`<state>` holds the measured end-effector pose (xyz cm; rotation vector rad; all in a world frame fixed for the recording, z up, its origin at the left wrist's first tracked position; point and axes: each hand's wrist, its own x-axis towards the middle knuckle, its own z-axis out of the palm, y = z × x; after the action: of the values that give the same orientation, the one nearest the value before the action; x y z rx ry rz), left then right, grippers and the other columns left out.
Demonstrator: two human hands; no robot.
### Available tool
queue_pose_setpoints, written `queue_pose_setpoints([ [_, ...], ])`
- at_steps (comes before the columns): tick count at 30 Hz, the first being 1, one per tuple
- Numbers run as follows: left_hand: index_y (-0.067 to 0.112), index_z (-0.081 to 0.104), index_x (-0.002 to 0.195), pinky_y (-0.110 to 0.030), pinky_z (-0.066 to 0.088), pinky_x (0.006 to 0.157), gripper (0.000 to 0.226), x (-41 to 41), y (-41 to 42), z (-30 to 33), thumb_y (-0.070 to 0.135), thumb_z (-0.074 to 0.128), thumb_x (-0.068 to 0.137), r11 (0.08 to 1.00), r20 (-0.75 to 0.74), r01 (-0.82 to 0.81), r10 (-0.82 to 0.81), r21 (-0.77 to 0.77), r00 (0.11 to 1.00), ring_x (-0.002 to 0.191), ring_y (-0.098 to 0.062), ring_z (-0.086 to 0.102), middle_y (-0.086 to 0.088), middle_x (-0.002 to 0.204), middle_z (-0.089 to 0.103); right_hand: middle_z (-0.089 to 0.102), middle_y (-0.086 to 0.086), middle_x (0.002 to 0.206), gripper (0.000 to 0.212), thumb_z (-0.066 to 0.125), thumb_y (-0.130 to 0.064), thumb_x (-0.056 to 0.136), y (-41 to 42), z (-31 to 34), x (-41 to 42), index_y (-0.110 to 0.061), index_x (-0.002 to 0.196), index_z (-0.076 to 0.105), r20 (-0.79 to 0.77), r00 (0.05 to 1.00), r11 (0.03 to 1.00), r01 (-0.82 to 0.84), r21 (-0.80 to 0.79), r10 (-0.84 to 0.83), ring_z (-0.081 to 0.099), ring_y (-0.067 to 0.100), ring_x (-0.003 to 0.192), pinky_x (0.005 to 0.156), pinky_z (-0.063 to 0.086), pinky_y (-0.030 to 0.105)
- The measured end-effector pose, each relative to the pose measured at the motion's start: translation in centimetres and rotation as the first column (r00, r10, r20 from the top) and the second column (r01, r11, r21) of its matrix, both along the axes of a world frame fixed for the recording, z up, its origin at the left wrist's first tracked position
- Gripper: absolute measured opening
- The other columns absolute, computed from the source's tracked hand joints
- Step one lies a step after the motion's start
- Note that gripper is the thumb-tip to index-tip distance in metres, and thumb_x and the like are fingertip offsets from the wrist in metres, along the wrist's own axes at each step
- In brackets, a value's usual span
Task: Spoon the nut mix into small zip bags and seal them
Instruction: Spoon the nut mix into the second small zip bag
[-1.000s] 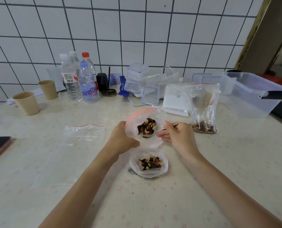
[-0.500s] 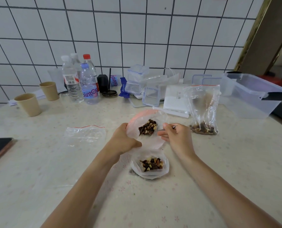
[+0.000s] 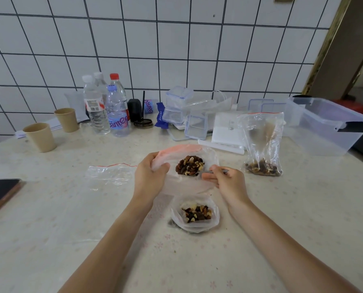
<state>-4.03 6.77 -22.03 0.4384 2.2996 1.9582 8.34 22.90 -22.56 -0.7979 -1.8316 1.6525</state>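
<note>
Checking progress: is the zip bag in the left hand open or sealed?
Open: left hand holds the zip bag mouth spread, loaded spoon inside.

Both hands raised: left (image 3: pixel 149 173) pinching, right (image 3: pixel 225 180) curled.

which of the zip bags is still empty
The flat zip bag lying left of the hands holds nothing; the held bag, the standing bag and the near bag contain nut mix.

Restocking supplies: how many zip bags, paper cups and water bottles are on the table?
Zip bags: 3, held, empty, standing
Paper cups: 2
Water bottles: 4
Total: 9
</note>
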Motion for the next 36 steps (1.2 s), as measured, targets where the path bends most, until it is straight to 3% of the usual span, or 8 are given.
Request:
queue_pose_setpoints([
  [5,0.032,0.066,0.119,-0.032,0.056,0.078,0.027,-0.5,0.0,-0.8,0.017,0.065,0.096,0.999,-0.042,-0.041,0.041,-0.004,0.998,0.092,-0.009,0.067,0.014,0.101,0.072,0.081,-0.005,0.083,0.027,0.055,-0.023,0.106,-0.1,0.2,0.7,-0.017,0.089,0.075,-0.017,1.000,1.000,-0.002,0.006,0.002,0.078,0.006,0.083,0.075,0.049,0.025],
  [11,0.035,0.064,0.119,-0.023,0.050,0.073,0.022,-0.6,0.1,-1.0,0.024,0.062,0.101,0.998,-0.094,-0.052,0.050,-0.024,0.994,0.095,-0.004,0.065,0.019,0.102,0.070,0.082,-0.001,0.087,0.025,0.055,-0.024,0.107,0.3,0.7,1.2,-0.016,0.093,0.075,-0.022,1.000,1.000,-0.001,-0.004,0.001,0.078,0.010,0.087,0.079,0.055,0.032],
  [18,0.020,0.048,0.146,-0.037,0.047,0.101,0.065,-0.5,-1.0,-0.4,0.046,0.072,0.092,0.946,-0.211,-0.074,0.006,-0.315,0.977,0.126,-0.020,0.055,0.001,0.140,0.057,0.082,0.000,0.087,0.023,0.056,-0.026,0.106,0.5,3.0,1.9,-0.016,0.094,0.074,-0.079,0.997,1.000,-0.021,-0.021,0.019,0.078,0.011,0.087,0.082,0.053,0.032],
  [23,0.020,0.051,0.143,-0.035,0.040,0.105,0.059,1.2,-2.5,1.3,0.042,0.073,0.093,0.934,-0.409,-0.158,0.014,-0.320,0.912,0.131,-0.019,0.049,-0.001,0.141,0.053,0.082,0.005,0.090,0.023,0.056,-0.025,0.106,0.7,5.2,4.3,-0.010,0.102,0.073,-0.136,0.988,0.997,-0.075,0.002,0.075,0.079,0.017,0.090,0.083,0.053,0.033],
  [26,0.025,0.059,0.129,-0.030,0.045,0.094,0.042,3.2,-3.3,2.1,0.040,0.073,0.092,0.949,-0.523,-0.174,0.012,-0.263,0.853,0.111,-0.012,0.057,0.005,0.127,0.054,0.081,0.008,0.090,0.024,0.056,-0.025,0.106,0.6,6.0,6.3,-0.007,0.101,0.071,-0.159,0.982,0.995,-0.102,-0.001,0.100,0.079,0.021,0.091,0.084,0.055,0.036],
  [30,0.032,0.063,0.108,-0.019,0.043,0.066,0.028,6.0,-4.1,2.2,0.056,0.060,0.093,0.919,-0.457,-0.070,-0.125,-0.388,0.881,0.079,0.001,0.062,0.014,0.101,0.061,0.081,0.012,0.090,0.026,0.055,-0.025,0.106,0.1,5.8,9.3,-0.003,0.102,0.070,-0.151,0.980,0.990,-0.138,-0.019,0.134,0.079,0.025,0.090,0.081,0.055,0.036],
  [33,0.036,0.065,0.090,-0.023,0.043,0.063,0.044,7.5,-4.7,1.5,0.074,0.044,0.089,0.856,-0.317,0.038,-0.232,-0.516,0.919,0.071,-0.001,0.063,0.015,0.084,0.066,0.080,0.014,0.089,0.027,0.055,-0.025,0.106,-0.4,4.6,11.1,-0.003,0.101,0.070,-0.121,0.980,0.984,-0.164,-0.069,0.155,0.079,0.027,0.090,0.081,0.054,0.037],
  [36,0.032,0.067,0.084,-0.034,0.054,0.069,0.041,8.4,-4.6,0.9,0.067,0.048,0.094,0.826,-0.225,0.121,-0.286,-0.550,0.931,0.065,-0.010,0.068,0.008,0.075,0.069,0.080,0.015,0.090,0.027,0.055,-0.024,0.106,-1.0,3.2,11.8,-0.001,0.102,0.070,-0.090,0.978,0.973,-0.200,-0.116,0.190,0.079,0.027,0.088,0.081,0.055,0.038],
])
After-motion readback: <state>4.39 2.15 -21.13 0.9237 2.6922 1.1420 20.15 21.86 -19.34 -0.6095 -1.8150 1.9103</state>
